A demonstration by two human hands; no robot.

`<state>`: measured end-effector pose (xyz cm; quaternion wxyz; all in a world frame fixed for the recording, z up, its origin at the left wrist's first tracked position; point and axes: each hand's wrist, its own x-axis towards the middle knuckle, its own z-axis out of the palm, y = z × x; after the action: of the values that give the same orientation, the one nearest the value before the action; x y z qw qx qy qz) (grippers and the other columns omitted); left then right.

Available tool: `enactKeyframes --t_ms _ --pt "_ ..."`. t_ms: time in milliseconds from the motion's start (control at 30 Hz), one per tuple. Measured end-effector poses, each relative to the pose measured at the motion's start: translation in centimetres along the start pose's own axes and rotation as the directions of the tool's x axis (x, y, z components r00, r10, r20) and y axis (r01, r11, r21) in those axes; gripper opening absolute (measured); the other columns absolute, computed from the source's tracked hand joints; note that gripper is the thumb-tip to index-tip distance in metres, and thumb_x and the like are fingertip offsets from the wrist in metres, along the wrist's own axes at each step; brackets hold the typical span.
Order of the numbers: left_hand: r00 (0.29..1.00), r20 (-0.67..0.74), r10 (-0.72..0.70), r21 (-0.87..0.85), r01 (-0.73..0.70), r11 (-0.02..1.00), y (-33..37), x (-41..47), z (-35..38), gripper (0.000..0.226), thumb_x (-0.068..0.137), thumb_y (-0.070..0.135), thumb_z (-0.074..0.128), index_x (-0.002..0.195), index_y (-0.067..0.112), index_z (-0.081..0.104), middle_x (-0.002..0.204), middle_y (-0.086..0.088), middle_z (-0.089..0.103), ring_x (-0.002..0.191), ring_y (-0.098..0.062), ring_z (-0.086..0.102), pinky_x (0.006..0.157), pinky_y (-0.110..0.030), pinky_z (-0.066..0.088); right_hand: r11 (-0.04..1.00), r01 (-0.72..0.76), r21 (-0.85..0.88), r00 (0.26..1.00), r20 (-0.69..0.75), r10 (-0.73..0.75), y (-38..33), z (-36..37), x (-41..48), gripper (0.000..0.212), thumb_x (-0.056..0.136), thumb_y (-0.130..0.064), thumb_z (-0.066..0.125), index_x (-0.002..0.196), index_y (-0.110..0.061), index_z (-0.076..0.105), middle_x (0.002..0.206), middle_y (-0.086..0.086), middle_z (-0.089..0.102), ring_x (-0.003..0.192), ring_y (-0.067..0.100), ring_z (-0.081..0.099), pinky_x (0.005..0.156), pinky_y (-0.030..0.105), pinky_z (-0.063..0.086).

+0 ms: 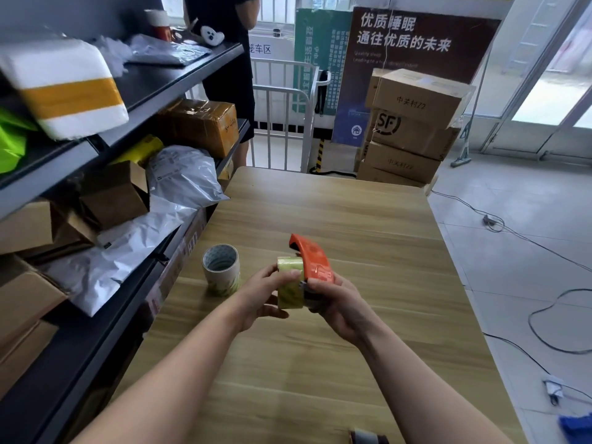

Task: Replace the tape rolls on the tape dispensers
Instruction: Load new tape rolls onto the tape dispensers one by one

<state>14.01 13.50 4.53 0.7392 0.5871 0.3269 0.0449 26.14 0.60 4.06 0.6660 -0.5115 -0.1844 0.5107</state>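
I'm standing at a wooden table point(352, 219) in a parcel room, with shelves point(153, 88) of packages along my left and stacked cartons point(413, 123) beyond the far end. Both my hands are raised over the middle of the table. My left hand point(259, 296) is closed around a yellowish roll point(290, 282), fingers curled over its top and thumb underneath. My right hand point(336, 302) grips the orange dispenser point(312, 261) from below, fingers wrapped about its lower body, its nose pointing away from me. Roll and dispenser are touching side by side; I can't tell whether the roll already sits on the hub or is only held against it. Another roll point(221, 269) stands on end on the table just left of my hands, apart from them. I judge this as the fitting step: seating the roll in the dispenser. The next move calls for lining the core up square with the hub and pressing it home while my right hand keeps the body steady, then finding the tape's free end to lead it toward the blade.
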Motion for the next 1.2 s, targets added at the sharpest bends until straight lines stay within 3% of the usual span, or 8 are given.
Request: enactKeyframes --t_ms 133,233,467,567,733,867,1067,1200 --pt "0.998 0.043 -0.042 -0.129 0.047 0.991 -0.2 -0.3 -0.8 0.047 0.071 0.044 0.073 0.113 0.026 0.062 0.110 -0.014 0.065 0.091 -0.029 0.066 0.069 -0.038 0.056 0.999 0.041 0.011 0.991 -0.126 -0.039 0.0 0.5 0.2 0.044 0.077 -0.043 0.067 0.101 -0.006 0.066 0.085 0.010 0.067 0.073 0.022 0.057 0.060 0.030 0.038" --pt "0.996 0.084 -0.018 -0.142 0.030 0.989 -0.5 -0.4 -1.2 0.049 0.070 0.040 0.076 0.115 0.029 0.062 0.112 -0.013 0.064 0.093 -0.030 0.067 0.070 -0.039 0.056 0.990 0.081 -0.117 0.977 -0.186 -0.102 0.0 1.0 0.2 0.055 0.077 -0.054 0.059 0.104 -0.007 0.065 0.094 0.011 0.069 0.082 0.023 0.063 0.063 0.028 0.047" --pt "0.998 0.059 -0.006 -0.147 0.014 0.989 -0.5 -0.9 -1.1 0.055 0.072 0.037 0.076 0.122 0.026 0.056 0.118 -0.016 0.062 0.098 -0.033 0.065 0.072 -0.039 0.056 0.959 0.111 -0.261 0.964 -0.205 -0.168 0.2 1.7 0.3 0.047 0.097 -0.046 0.041 0.114 -0.008 0.062 0.112 0.019 0.068 0.104 0.035 0.064 0.093 0.050 0.050" --pt "0.999 0.048 0.001 -0.128 0.006 0.992 -0.4 -1.2 -1.2 0.059 0.070 0.035 0.077 0.124 0.025 0.054 0.118 -0.016 0.063 0.098 -0.035 0.066 0.075 -0.041 0.057 0.949 0.115 -0.292 0.958 -0.218 -0.183 0.3 1.8 0.3 0.039 0.099 -0.039 0.043 0.114 -0.007 0.061 0.112 0.020 0.067 0.099 0.032 0.064 0.089 0.048 0.052" --pt "1.000 0.028 0.010 -0.106 -0.007 0.994 -0.2 -1.4 -1.2 0.068 0.067 0.028 0.077 0.128 0.024 0.049 0.117 -0.017 0.062 0.100 -0.037 0.065 0.080 -0.046 0.056 0.936 0.128 -0.328 0.961 -0.193 -0.199 0.5 2.0 0.3 0.031 0.101 -0.031 0.043 0.115 -0.009 0.059 0.102 0.011 0.069 0.085 0.018 0.066 0.070 0.028 0.055" --pt "0.999 0.034 0.017 -0.090 -0.013 0.996 -0.2 -1.4 -1.3 0.069 0.064 0.026 0.079 0.126 0.023 0.050 0.116 -0.015 0.064 0.100 -0.035 0.066 0.084 -0.048 0.056 0.944 0.104 -0.312 0.975 -0.157 -0.159 0.3 2.0 0.3 0.029 0.101 -0.035 0.041 0.114 -0.019 0.061 0.106 0.011 0.069 0.093 0.024 0.064 0.087 0.044 0.054" --pt "0.999 0.012 -0.039 -0.092 0.040 0.995 0.2 -1.2 -0.8 0.071 0.062 0.035 0.080 0.125 0.020 0.052 0.116 -0.019 0.063 0.098 -0.039 0.067 0.080 -0.048 0.057 0.923 0.134 -0.361 0.956 -0.199 -0.216 0.7 1.8 0.4 0.031 0.103 -0.036 0.033 0.110 -0.020 0.059 0.103 0.009 0.069 0.093 0.027 0.066 0.084 0.045 0.056" --pt "1.000 0.006 -0.009 -0.004 0.009 1.000 0.8 -1.1 -1.1 0.071 0.060 0.032 0.081 0.124 0.027 0.051 0.114 -0.015 0.064 0.098 -0.033 0.067 0.078 -0.044 0.058 0.932 0.103 -0.347 0.972 -0.164 -0.168 0.9 1.6 0.3 0.031 0.102 -0.043 0.033 0.108 -0.028 0.059 0.097 -0.002 0.070 0.089 0.015 0.065 0.076 0.028 0.050"
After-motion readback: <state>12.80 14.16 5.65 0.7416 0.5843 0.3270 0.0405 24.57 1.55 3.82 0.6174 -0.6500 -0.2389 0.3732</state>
